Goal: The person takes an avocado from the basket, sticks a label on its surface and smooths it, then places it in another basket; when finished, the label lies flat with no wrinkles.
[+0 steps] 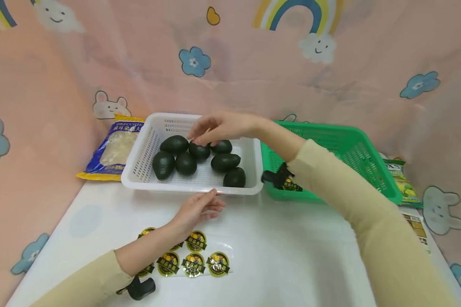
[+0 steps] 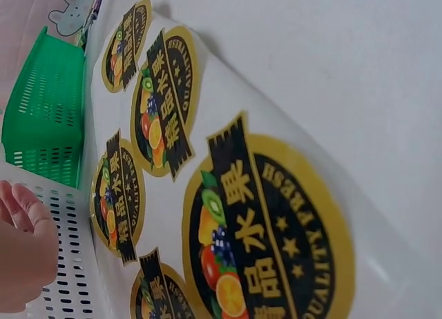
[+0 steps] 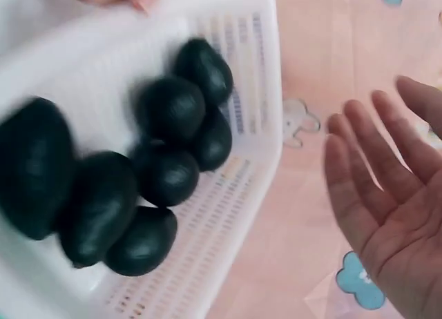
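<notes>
A white plastic basket holds several dark green avocados. Above the ones at the back hovers my right hand, its fingers loosely bent. In the right wrist view this empty hand shows its palm and spread fingers, apart from the blurred avocados. My left hand is at the basket's front rim, with the thumb tip on or against it and the other fingers relaxed in front. On the table before the basket lies a clear sheet of round black-and-gold fruit stickers, partly covered by the left forearm.
Close to the white basket's right side stands a green basket, partly hidden by my right arm. A blue-and-yellow bag leans at the left. A green packet is at the far right, with a brown-and-white packet in front.
</notes>
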The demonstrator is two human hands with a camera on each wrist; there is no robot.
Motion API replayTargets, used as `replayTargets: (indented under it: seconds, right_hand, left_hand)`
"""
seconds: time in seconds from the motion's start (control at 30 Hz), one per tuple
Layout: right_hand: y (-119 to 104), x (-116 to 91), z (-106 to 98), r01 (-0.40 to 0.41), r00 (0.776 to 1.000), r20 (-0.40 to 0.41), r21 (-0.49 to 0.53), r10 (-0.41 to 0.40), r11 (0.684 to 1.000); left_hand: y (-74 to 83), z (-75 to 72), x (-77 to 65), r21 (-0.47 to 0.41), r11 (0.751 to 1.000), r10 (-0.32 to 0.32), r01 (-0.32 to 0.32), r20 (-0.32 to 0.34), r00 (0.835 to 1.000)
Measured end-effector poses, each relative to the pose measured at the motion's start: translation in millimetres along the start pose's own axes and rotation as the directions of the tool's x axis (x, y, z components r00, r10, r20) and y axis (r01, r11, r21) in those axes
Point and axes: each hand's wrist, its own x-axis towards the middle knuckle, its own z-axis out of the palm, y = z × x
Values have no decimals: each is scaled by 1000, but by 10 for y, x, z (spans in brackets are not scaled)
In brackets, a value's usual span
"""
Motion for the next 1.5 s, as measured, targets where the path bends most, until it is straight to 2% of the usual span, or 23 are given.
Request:
replayTargets:
  seconds: [0.13,0.27,0.4,0.5,0.6,0.73,0.83,0.9,0.97,1.03,1.13,1.23,1.4,1.5]
  right_hand:
    - [162,537,-76,-72,994,67,-136,81,988]
    - [386,879,11,-175,963,155,-263,221,949]
    - [561,1098,109,-186,937,203,-397,283,899]
    - [624,1194,164,-162,934,208,-479,290,863]
    - [663,1200,214,-150,933,203,-531,296,834]
    - [716,1206,274,-134,943,195,-518,270,845]
    - [743,1218,316,-130,941,224,-453,254,882]
    - [760,1232,341,-143,928,270,-381,257,914]
    - [771,1246,362,-172,906,327,-300,271,938]
    - [776,1257,379,-212,884,368,-235,289,949]
    - [763,1265,404,-259,859,401,-194,318,946]
    - [750,1275,425,-277,851,405,-196,335,941]
    - [752,1266,440,-281,852,389,-221,349,934]
    - [756,1242,427,-276,861,374,-228,346,934]
  left_hand:
    - [-5,-9,4,24,1000,1,-2,24,1000]
    - [-12,-13,-1,57,998,-10,8,29,1000]
    - [-12,-28,-6,83,996,-12,10,28,1000]
    - [-2,-53,-4,99,995,-5,2,29,1000]
    - [4,-53,-9,110,994,-3,-1,35,999]
    - [13,-62,-10,116,993,-5,0,37,999]
    - [12,-69,-10,115,993,-1,-3,39,999]
    - [10,-73,-9,113,994,2,-7,42,999]
    - [7,-78,-5,112,994,5,-10,48,999]
    - [7,-82,-2,112,994,5,-11,52,999]
    - [8,-89,-3,118,993,6,-12,56,998]
    - [10,-97,-5,122,992,5,-12,60,998]
    - [12,-100,0,120,993,1,-9,62,998]
    - [11,-98,10,117,993,-2,-5,60,998]
